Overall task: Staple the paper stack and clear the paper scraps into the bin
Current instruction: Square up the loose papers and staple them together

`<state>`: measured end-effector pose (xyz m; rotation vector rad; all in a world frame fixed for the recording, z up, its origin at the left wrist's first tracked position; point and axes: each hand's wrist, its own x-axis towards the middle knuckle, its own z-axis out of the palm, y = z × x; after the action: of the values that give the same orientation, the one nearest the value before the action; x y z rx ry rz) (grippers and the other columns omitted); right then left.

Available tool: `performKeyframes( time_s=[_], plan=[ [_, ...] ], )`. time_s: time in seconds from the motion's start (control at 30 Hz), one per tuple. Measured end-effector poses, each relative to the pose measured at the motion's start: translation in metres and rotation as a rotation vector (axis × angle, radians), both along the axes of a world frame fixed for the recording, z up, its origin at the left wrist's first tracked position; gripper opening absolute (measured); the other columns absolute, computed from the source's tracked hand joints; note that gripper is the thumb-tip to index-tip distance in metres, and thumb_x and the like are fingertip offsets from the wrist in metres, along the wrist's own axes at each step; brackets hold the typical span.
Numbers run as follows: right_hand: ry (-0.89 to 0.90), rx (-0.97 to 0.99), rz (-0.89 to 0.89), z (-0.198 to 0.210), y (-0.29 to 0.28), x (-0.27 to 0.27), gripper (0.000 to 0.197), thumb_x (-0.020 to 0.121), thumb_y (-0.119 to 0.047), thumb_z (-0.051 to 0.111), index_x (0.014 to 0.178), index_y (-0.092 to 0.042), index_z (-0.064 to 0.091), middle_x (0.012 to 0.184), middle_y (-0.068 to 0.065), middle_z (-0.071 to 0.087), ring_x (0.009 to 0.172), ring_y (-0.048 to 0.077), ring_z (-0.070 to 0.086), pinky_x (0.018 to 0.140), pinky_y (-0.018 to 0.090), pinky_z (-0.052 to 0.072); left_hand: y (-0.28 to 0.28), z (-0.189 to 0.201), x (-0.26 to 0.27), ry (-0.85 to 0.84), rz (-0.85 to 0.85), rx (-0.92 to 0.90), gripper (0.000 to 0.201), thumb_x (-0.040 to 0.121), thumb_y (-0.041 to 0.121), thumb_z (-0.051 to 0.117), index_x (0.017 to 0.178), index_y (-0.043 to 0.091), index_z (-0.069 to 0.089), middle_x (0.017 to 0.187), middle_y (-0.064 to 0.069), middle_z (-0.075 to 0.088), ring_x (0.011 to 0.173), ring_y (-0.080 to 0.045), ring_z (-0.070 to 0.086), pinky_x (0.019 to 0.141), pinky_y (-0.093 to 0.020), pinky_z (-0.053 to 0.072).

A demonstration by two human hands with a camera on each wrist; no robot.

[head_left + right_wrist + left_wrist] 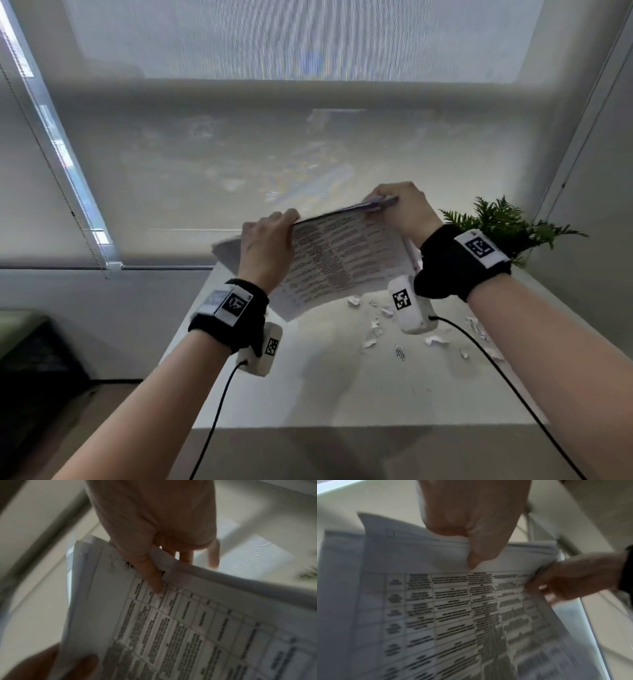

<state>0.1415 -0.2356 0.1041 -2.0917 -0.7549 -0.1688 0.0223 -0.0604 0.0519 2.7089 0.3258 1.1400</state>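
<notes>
I'm seeing daylight glowing through a roller blind (pixel 239 154); a fern (pixel 507 222) is sitting at the white surface's (pixel 342 394) far right corner.

The left hand (pixel 471 520) at twelve o'clock pinches the top edge of the paper stack (pixel 453 615), thumb on the printed table. At three o'clock the right hand (pixel 573 580) grips its side edge.

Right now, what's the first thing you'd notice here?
The paper stack, printed with a table, is held up in the air above the white table, the left hand and the right hand each pinching its top edge. Torn paper scraps lie scattered on the table's right side, near a green plant.
</notes>
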Motion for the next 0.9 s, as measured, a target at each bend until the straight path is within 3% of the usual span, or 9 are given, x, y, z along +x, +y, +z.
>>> performKeyframes(
  time_s=[0.1,0.13,0.2,0.27,0.37,0.47,0.53,0.77,0.9],
  plan=[
    [0.179,0.262,-0.01,-0.021,-0.017,0.001,0.014,0.063,-0.024,0.069,0.071,-0.013,0.07,0.082,0.01,0.065,0.083,0.02,0.058,0.076,0.041,0.05,0.0,0.007,0.008,-0.027,0.098,0.078,0.022,0.095,0.029,0.045,0.111,0.02,0.057,0.12,-0.008,0.062,0.124,-0.029,0.049,0.114,-0.055,0.018],
    [0.222,0.344,-0.023,-0.032,-0.023,-0.002,0.004,0.068,-0.015,0.069,0.067,-0.018,0.069,0.083,0.009,0.065,0.084,0.021,0.059,0.076,0.041,0.051,0.005,0.004,0.01,-0.068,0.18,0.056,0.031,0.091,0.033,0.049,0.12,0.024,0.052,0.136,-0.008,0.052,0.138,-0.03,0.035,0.116,-0.059,0.004],
    [0.372,0.489,-0.045,-0.053,-0.04,-0.008,0.033,0.079,0.011,0.059,0.074,-0.021,0.063,0.084,0.007,0.064,0.086,0.024,0.058,0.077,0.037,0.051,0.015,-0.004,0.008,-0.147,0.253,-0.175,0.07,0.082,0.043,0.06,0.143,0.025,0.03,0.155,-0.009,0.022,0.148,-0.031,0.01,0.115,-0.053,-0.008],
    [0.478,0.593,-0.026,-0.073,-0.055,-0.012,0.032,0.083,0.018,0.052,0.08,-0.013,0.06,0.084,0.006,0.063,0.083,0.025,0.06,0.08,0.039,0.051,0.019,-0.013,0.005,-0.148,0.061,-0.627,0.097,0.077,0.043,0.07,0.15,0.014,0.014,0.156,-0.014,0.018,0.146,-0.031,0.015,0.119,-0.048,0.009],
    [0.526,0.652,-0.063,-0.093,-0.065,-0.012,0.024,0.084,0.016,0.054,0.083,-0.008,0.06,0.083,0.005,0.064,0.072,0.017,0.063,0.073,0.031,0.056,0.013,-0.028,0.007,-0.087,-0.34,-1.224,0.061,0.08,0.018,0.073,0.131,0.009,0.041,0.131,-0.015,0.056,0.116,-0.028,0.056,0.1,-0.042,0.045],
    [0.532,0.71,-0.117,-0.102,-0.076,-0.011,0.016,0.084,0.011,0.058,0.087,-0.004,0.063,0.083,0.006,0.065,0.074,0.019,0.063,0.07,0.028,0.055,-0.001,-0.044,0.012,-0.203,-0.308,-1.176,0.022,0.072,0.022,0.067,0.09,0.026,0.055,0.092,-0.001,0.063,0.092,-0.023,0.059,0.082,-0.038,0.048],
    [0.544,0.745,-0.128,-0.107,-0.085,-0.008,0.017,0.083,0.011,0.059,0.084,-0.005,0.064,0.085,0.007,0.066,0.076,0.021,0.063,0.078,0.034,0.054,-0.012,-0.058,0.016,-0.215,-0.282,-1.112,0.012,0.073,0.027,0.06,0.082,0.032,0.054,0.085,0.006,0.061,0.088,-0.019,0.056,0.079,-0.037,0.047],
    [0.513,0.621,-0.091,-0.129,-0.098,-0.009,0.023,0.079,0.004,0.069,0.099,-0.007,0.065,0.083,0.0,0.074,0.079,0.017,0.073,0.08,0.038,0.058,-0.048,-0.086,0.019,-0.168,-0.312,-1.236,0.04,0.067,0.033,0.06,0.101,0.019,0.042,0.098,-0.001,0.06,0.094,-0.02,0.057,0.084,-0.037,0.047],
    [0.249,0.44,-0.25,-0.116,-0.108,-0.001,0.054,0.076,-0.015,0.077,0.118,-0.028,0.046,0.116,0.005,0.059,0.105,0.025,0.062,0.092,0.042,0.053,-0.051,-0.069,0.027,-0.219,-0.346,-1.298,0.054,0.071,0.059,0.061,0.107,0.021,0.046,0.103,0.005,0.058,0.095,-0.011,0.055,0.091,-0.034,0.043]
  ],
)
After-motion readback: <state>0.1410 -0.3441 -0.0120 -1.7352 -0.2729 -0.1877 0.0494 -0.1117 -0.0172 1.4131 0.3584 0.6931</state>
